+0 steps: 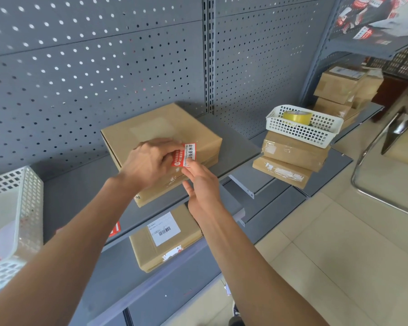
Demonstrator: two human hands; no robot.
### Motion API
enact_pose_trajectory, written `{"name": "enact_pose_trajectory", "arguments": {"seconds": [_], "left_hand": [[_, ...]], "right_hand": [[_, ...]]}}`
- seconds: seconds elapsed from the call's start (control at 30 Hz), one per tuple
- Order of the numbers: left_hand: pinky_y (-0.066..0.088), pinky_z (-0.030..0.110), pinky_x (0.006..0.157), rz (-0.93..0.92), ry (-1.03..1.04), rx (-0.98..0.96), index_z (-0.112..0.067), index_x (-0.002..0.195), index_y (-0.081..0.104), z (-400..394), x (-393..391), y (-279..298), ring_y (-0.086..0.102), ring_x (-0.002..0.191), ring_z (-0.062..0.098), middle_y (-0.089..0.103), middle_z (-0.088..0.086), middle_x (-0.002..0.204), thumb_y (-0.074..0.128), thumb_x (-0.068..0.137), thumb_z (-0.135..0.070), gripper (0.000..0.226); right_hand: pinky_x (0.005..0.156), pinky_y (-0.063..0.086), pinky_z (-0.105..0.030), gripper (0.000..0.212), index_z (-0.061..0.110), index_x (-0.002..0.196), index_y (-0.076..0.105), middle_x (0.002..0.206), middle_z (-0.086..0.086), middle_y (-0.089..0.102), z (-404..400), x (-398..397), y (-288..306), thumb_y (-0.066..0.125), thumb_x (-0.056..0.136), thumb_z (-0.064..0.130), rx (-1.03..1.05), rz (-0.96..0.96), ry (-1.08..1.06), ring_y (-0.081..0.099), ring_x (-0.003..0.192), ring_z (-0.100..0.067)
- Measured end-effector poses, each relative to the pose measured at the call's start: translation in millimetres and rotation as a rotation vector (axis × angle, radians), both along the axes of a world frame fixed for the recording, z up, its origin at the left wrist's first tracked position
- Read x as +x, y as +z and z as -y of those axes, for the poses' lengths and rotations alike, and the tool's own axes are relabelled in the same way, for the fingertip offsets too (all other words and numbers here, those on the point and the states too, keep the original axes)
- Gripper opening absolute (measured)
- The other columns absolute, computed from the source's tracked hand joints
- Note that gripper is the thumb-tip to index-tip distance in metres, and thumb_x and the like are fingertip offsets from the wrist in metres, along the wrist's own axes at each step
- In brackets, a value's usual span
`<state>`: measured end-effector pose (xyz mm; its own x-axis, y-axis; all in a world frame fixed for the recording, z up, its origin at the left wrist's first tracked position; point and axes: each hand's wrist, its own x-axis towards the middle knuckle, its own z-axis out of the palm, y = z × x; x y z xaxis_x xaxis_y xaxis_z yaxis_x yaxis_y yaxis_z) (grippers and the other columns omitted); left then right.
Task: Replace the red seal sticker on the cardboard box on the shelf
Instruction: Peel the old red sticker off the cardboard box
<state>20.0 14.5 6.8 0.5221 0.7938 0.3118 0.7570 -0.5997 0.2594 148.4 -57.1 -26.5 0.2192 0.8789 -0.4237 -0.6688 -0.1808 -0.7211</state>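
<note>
Between my hands (151, 161) the sticker (183, 154) is red with a white strip of black characters. The box (151, 128) under them is plain brown, the shelf (80, 191) grey. Right of my hands, a white latticed basket (299, 132) holds yellow tape (297, 117).

Bright, even daylight fills the frame, shadows are soft, wide-angle bending curves the edges, and the upper right corner is smeared with blur.

A red-and-white seal sticker (184, 155) lies across the front top edge of the closed cardboard box (160, 128).
</note>
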Motion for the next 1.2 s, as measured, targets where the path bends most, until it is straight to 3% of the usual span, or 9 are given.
{"name": "enact_pose_trajectory", "arguments": {"seconds": [0.23, 0.47, 0.7, 1.0, 1.2], "left_hand": [[0.053, 0.043, 0.088, 0.013, -0.025, 0.035, -0.033, 0.129, 0.066, -1.7, -0.5, -1.2, 0.060, 0.125, 0.023, 0.065, -0.007, 0.135, 0.050, 0.093, -0.010, 0.046], [0.057, 0.040, 0.081, 0.027, -0.054, 0.062, -0.031, 0.124, 0.067, -1.5, -2.3, 0.3, 0.064, 0.114, 0.022, 0.067, -0.009, 0.128, 0.046, 0.091, -0.012, 0.044], [0.057, 0.038, 0.081, 0.039, -0.065, 0.067, -0.035, 0.119, 0.066, -1.4, -1.0, -1.4, 0.063, 0.114, 0.018, 0.067, -0.012, 0.125, 0.046, 0.088, -0.013, 0.043], [0.051, 0.031, 0.073, 0.077, -0.102, 0.062, -0.029, 0.114, 0.068, 0.5, 1.9, 0.5, 0.062, 0.099, 0.015, 0.069, -0.014, 0.111, 0.041, 0.086, -0.015, 0.041], [0.041, 0.026, 0.072, 0.071, -0.107, 0.060, -0.028, 0.113, 0.067, 1.1, 2.0, 0.9, 0.061, 0.097, 0.016, 0.068, -0.013, 0.107, 0.041, 0.084, -0.015, 0.040]], "right_hand": [[0.099, 0.050, -0.030, 0.014, 0.019, 0.102, 0.075, 0.098, 0.004, 0.077, 1.7, 1.1, 2.1, 0.074, 0.089, 0.024, -0.002, 0.026, -0.003, 0.069, 0.108, -0.008], [0.102, 0.050, -0.032, 0.018, 0.018, 0.104, 0.075, 0.098, 0.004, 0.077, 1.2, -0.1, -1.5, 0.074, 0.089, 0.027, 0.015, 0.072, -0.014, 0.069, 0.108, -0.010], [0.112, 0.045, -0.041, 0.006, 0.023, 0.084, 0.075, 0.095, 0.004, 0.075, 2.4, 0.6, 2.8, 0.076, 0.088, 0.028, 0.006, 0.093, -0.021, 0.068, 0.111, -0.014], [0.110, 0.047, -0.041, 0.005, 0.023, 0.089, 0.073, 0.100, 0.000, 0.073, 3.2, -0.6, 9.0, 0.073, 0.091, 0.027, 0.007, 0.085, -0.033, 0.064, 0.120, -0.023], [0.107, 0.048, -0.040, 0.006, 0.022, 0.086, 0.073, 0.092, 0.001, 0.071, 3.4, -1.2, 11.5, 0.073, 0.092, 0.023, 0.013, 0.074, -0.033, 0.061, 0.095, -0.011]]}}
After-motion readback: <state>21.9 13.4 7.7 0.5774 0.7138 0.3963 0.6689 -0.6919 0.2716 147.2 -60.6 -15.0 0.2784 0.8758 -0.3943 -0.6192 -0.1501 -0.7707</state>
